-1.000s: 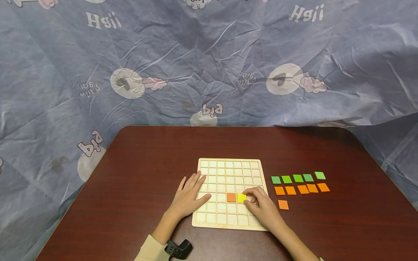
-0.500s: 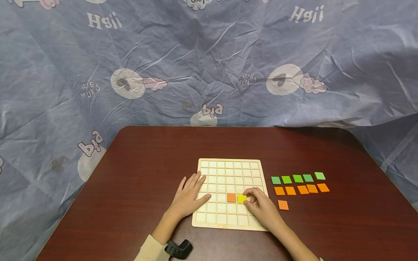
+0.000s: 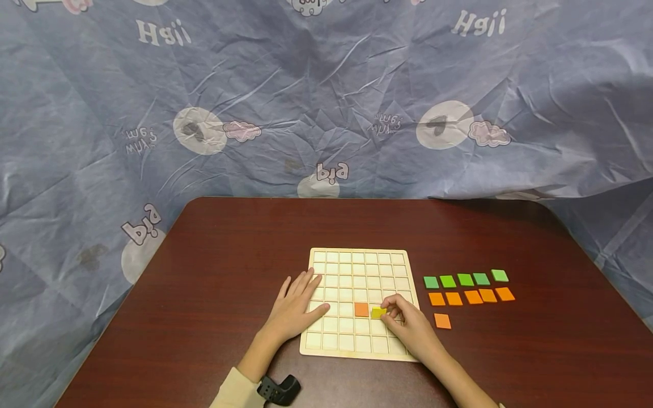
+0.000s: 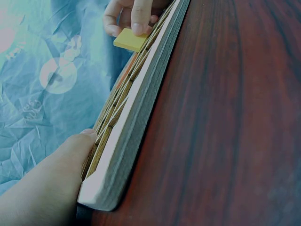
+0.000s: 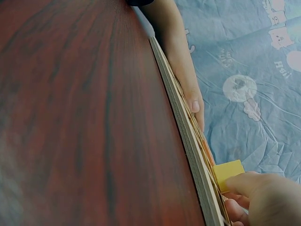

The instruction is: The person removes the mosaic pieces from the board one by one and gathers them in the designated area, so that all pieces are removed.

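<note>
My right hand [image 3: 408,326] pinches a yellow square tile [image 3: 378,313] between thumb and fingers, tilted over the wooden grid board [image 3: 357,356]. In the right wrist view the yellow tile [image 5: 228,173] stands up from the board's surface, thumb against its face. Just left of it an orange-red tile [image 3: 361,309] lies in a cell of the board. My left hand [image 3: 292,309] rests with spread fingers on the board's left edge. From the left wrist view, the left thumb [image 4: 77,148] lies along the near corner of the board.
Right of the board lie a row of several green tiles [image 3: 465,279], a row of several orange tiles [image 3: 473,296] and a single orange tile [image 3: 442,321]. A dark red-brown table [image 3: 229,238] carries everything, with a printed grey-blue cloth [image 3: 326,85] hanging behind it.
The yellow tile has tipped from nearly flat to a steeper tilt in my right hand's fingers, shifting very slightly right. The left hand has stayed in place.
</note>
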`<act>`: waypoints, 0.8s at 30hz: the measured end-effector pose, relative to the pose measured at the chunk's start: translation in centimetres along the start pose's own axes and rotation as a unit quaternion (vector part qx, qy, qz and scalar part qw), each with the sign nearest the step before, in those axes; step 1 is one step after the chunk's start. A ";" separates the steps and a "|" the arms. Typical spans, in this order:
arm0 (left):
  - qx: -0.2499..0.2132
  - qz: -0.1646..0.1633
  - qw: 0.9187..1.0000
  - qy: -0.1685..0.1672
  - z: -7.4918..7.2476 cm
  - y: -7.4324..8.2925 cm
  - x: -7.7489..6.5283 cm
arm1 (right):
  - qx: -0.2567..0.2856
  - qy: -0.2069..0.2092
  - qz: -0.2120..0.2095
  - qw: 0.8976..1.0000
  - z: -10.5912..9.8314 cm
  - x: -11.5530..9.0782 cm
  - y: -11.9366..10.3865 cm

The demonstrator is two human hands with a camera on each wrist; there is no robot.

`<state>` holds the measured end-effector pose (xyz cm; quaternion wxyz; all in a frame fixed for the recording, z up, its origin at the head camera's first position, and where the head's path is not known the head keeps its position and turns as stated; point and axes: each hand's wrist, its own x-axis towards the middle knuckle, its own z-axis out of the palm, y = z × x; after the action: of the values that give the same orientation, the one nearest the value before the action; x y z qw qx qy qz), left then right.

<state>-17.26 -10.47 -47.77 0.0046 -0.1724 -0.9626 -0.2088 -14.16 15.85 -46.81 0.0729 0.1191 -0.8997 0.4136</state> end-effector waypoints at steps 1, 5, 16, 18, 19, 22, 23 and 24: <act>0.000 -0.001 1.000 0.000 0.0 0.0 0.0 | 0.003 0.002 -0.004 1.000 0.0 0.0 0.0; 0.000 -0.001 1.000 -0.002 -0.1 0.1 -0.1 | 0.020 0.006 -0.001 1.000 -0.1 0.0 -0.1; -0.003 -0.003 1.000 -0.011 0.1 0.0 0.0 | 0.080 -0.003 0.058 0.995 -1.3 0.0 -1.1; -0.002 -0.004 1.000 -0.011 0.1 0.0 0.0 | 0.084 -0.001 0.065 0.994 -1.6 0.0 -1.1; -0.001 -0.003 1.000 -0.009 0.1 0.0 0.0 | 0.084 0.001 0.065 0.994 -1.8 0.0 -1.1; 0.000 -0.001 1.000 -0.005 0.1 0.0 0.0 | 0.073 0.009 0.055 0.996 -2.5 -0.2 -0.9; 0.000 -0.002 1.000 -0.004 0.1 0.0 0.0 | 0.064 0.013 0.051 0.997 -2.7 -0.2 -0.8; 0.000 -0.002 1.000 -0.005 0.0 0.0 -0.1 | 0.056 0.015 0.046 0.997 -3.0 -0.2 -0.7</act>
<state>-17.19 -10.46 -47.79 -0.0006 -0.1714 -0.9630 -0.2081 -13.67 17.72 -44.47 0.0610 0.0753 -0.8783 0.4682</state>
